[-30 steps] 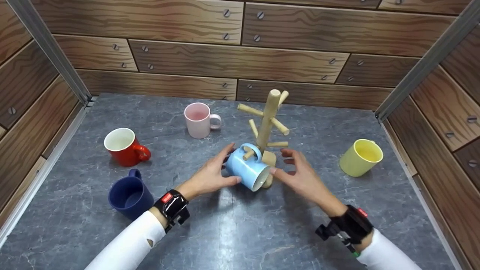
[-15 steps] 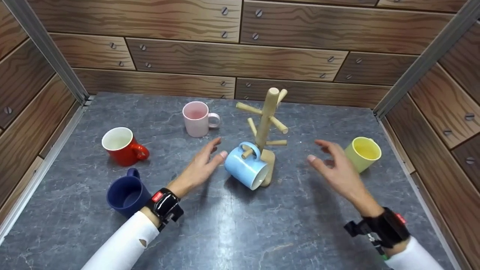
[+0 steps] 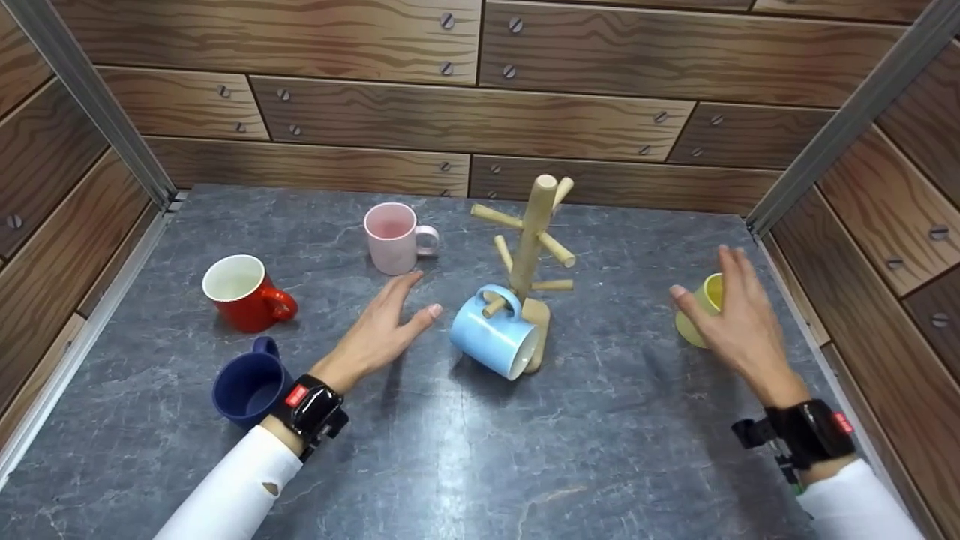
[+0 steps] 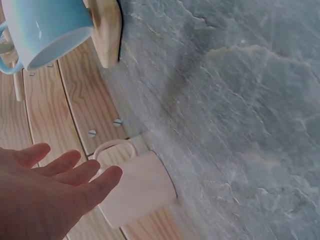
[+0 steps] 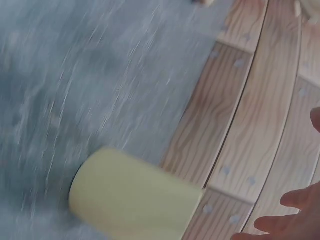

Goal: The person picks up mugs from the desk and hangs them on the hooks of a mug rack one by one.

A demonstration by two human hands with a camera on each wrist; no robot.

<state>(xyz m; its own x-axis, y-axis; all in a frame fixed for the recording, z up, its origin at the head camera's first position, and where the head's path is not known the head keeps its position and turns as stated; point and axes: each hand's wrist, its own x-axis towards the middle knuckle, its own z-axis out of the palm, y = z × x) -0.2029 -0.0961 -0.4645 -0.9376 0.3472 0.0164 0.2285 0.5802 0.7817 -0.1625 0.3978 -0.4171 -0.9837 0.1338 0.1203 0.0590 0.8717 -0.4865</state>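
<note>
A light blue mug (image 3: 491,337) hangs tilted by its handle from a low peg of the wooden mug tree (image 3: 529,247). To the left of that mug is my left hand (image 3: 375,334), fingers extended and holding nothing. A pink mug (image 3: 391,240) stands upright beyond its fingertips; the left wrist view shows the pink mug (image 4: 140,190) behind the fingers. On the right, my right hand (image 3: 739,322) is spread above and in front of the yellow mug (image 3: 691,330), partly hiding it. In the right wrist view a gap separates the yellow mug (image 5: 130,195) from the fingers.
A red mug (image 3: 251,296) with a white inside stands at the left. Nearer, a dark blue mug (image 3: 251,386) sits close to my left wrist. Wood-patterned walls (image 3: 360,112) enclose the grey marbled table (image 3: 480,465) at the back and sides.
Both hands have come away from the light blue mug, which stays hanging on its peg. My right hand has swung right to the yellow mug; my left has drawn back leftward.
</note>
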